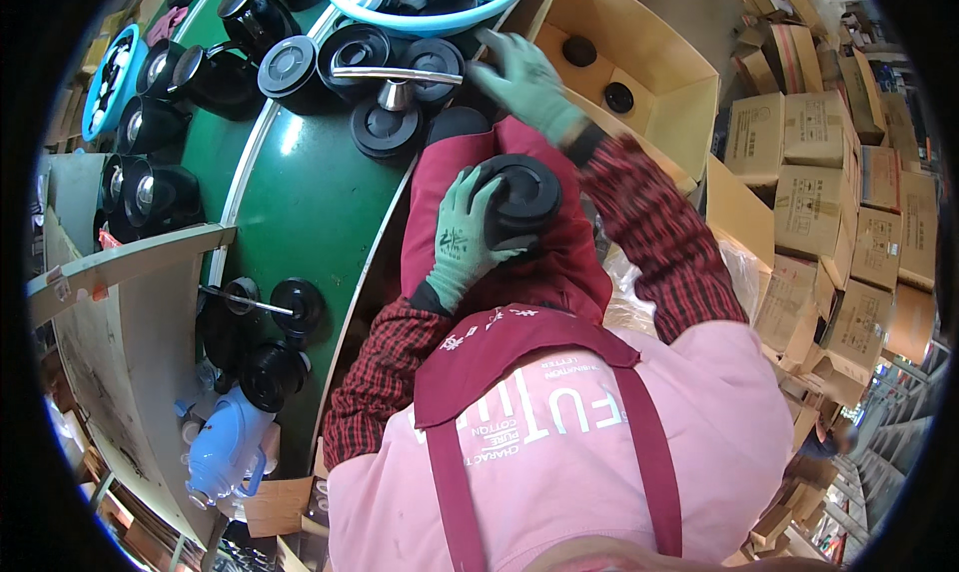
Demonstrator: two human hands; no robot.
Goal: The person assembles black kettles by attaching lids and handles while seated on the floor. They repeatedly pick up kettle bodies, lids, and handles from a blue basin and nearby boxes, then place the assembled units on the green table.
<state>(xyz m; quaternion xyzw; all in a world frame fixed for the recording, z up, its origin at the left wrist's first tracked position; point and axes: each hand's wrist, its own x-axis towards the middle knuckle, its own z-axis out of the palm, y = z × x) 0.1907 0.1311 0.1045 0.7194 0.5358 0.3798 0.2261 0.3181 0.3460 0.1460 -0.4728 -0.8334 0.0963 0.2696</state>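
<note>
My left hand (466, 222), in a pale green glove, grips a round black lid (525, 194) over my lap, its fingers curled round the left side. The lid's face has a raised ring. My right hand (529, 84), gloved alike, is held up near the carton's left edge, fingers spread and nothing visible in them. Close to its fingertips is the end of a shiny metal bar on a cone-shaped stem (397, 92), which stands among several similar black round pieces. One of these, a ringed black piece (386, 128), lies at the bench's edge.
An open carton (689, 82) with two black discs stands at right. Blue basins (440, 20) of small parts sit at the back of the green bench (290, 187). Black jugs (155, 197) line its left side, near a grey divider (130, 262). Stacked cardboard boxes (809, 202) fill the far right.
</note>
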